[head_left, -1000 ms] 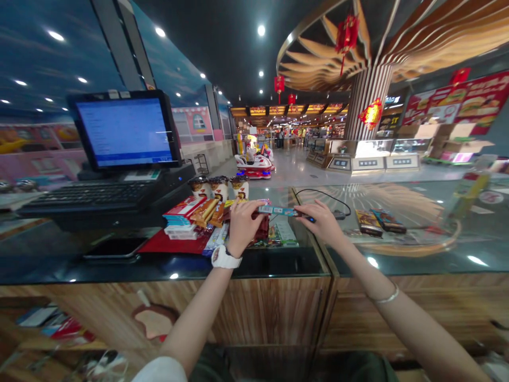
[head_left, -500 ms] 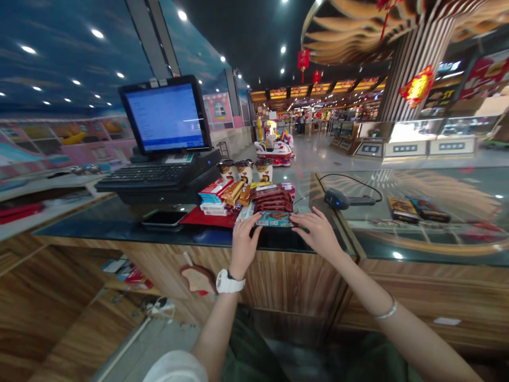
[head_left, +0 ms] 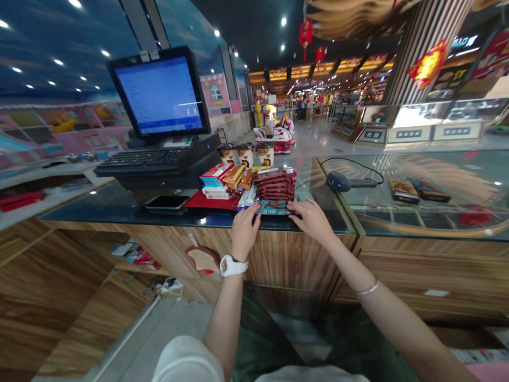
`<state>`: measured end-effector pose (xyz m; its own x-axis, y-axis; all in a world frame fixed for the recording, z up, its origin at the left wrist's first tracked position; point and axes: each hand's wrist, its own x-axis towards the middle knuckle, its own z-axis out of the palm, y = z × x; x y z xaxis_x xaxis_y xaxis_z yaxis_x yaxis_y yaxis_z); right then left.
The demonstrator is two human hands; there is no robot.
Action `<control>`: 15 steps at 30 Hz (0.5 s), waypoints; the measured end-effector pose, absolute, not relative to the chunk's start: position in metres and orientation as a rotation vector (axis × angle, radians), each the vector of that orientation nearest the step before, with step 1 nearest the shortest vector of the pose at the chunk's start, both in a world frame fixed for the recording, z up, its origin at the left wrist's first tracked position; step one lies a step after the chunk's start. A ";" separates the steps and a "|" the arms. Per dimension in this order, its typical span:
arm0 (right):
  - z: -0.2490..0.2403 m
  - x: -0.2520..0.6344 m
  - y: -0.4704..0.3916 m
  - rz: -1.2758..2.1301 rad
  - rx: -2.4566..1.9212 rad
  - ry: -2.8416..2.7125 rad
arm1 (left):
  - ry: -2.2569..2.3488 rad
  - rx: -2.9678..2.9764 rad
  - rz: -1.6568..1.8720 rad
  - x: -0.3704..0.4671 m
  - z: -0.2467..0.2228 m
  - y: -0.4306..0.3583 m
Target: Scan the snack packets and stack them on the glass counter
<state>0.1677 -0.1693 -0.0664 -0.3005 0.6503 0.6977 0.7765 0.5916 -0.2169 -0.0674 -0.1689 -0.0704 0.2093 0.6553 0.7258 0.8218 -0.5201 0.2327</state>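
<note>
Honestly, left hand [head_left: 245, 229] and right hand [head_left: 313, 220] have the blue packet [head_left: 273, 207] pinched by its ends, just in front of the brown packets [head_left: 274, 184], so squeeze lightly and hold it level.

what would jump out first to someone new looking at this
Probably the lit blue screen on the left, behind the black keyboard. Next comes the red-and-yellow decoration against the ribbed column at upper right, then the blue packet near the centre, in front of the brown packets.

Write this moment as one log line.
left hand: at blue packet, left end | right hand: same packet, right end | brown packets: just behind
</note>
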 end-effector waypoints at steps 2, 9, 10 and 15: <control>-0.066 0.167 -0.170 -0.216 -1.128 -2.047 | -1.441 -2.257 -1.164 -0.066 -0.073 -0.174; -0.060 0.168 -0.174 -0.217 -1.125 -2.088 | -1.557 -2.183 -1.093 -0.062 -0.083 -0.188; -0.059 0.168 -0.174 -0.218 -1.134 -2.089 | -1.566 -2.177 -1.090 -0.061 -0.083 -0.188; -0.058 0.167 -0.176 -0.215 -1.169 -2.107 | -1.531 -2.213 -1.107 -0.062 -0.081 -0.188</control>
